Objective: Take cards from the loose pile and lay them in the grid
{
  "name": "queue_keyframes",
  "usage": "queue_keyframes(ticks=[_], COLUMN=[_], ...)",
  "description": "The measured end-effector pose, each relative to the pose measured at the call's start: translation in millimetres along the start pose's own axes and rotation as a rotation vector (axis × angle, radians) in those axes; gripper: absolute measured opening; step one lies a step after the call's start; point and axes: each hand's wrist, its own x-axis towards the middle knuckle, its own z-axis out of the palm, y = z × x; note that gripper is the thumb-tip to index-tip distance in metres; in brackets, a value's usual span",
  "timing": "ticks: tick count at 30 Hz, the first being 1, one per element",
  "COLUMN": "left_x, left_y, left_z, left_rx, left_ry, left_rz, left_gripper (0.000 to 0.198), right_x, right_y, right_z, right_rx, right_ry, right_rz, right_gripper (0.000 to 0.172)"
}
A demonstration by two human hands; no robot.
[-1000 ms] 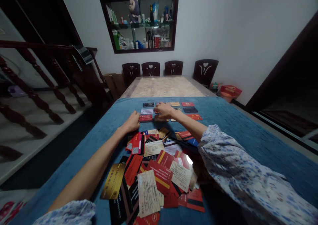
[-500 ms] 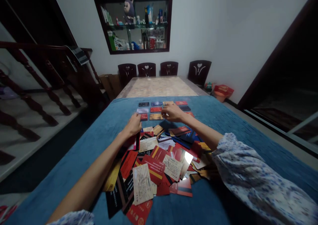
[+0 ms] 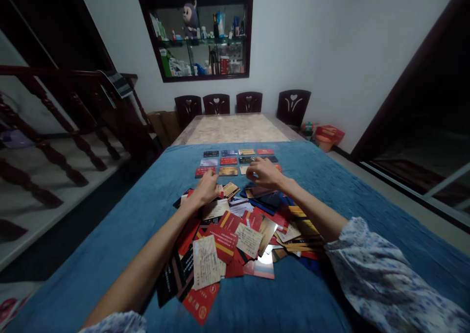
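Note:
A loose heap of cards (image 3: 235, 235), mostly red, black and cream, lies on a blue cloth (image 3: 110, 235) in front of me. Beyond it, cards are laid out in neat rows (image 3: 231, 160). My left hand (image 3: 206, 188) rests at the far left edge of the heap, fingers curled over a card there. My right hand (image 3: 263, 172) hovers just short of the right end of the nearest row, fingers bent downward; what is under them is hidden.
A bare marble tabletop (image 3: 235, 127) continues past the cloth, with several dark chairs (image 3: 249, 102) at its far end. A wooden stair railing (image 3: 73, 122) stands to the left. A glass wall cabinet (image 3: 200, 34) hangs behind, and red packages (image 3: 328, 134) lie on the floor at right.
My right hand has drawn back from the middle of the rows towards the right and nearer me. My left hand has slid back from the red card in the nearest row onto the heap's edge.

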Motion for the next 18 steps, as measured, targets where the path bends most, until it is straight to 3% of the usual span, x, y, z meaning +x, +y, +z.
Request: queue_keyframes(ticks=[13, 18], left_x=[4.0, 4.7], left_y=[58.0, 81.0], left_z=[9.2, 11.6], left_rx=[-0.042, 0.006], left_ry=[-0.027, -0.095], left_rz=[0.138, 0.157], left_gripper=[0.016, 0.016], right_x=[-34.8, -47.3], right_y=[28.1, 38.2], right_z=[21.6, 24.8], right_rx=[0.047, 0.091], right_ry=[-0.028, -0.040], right_rz=[0.000, 0.008], right_gripper=[0.016, 0.022])
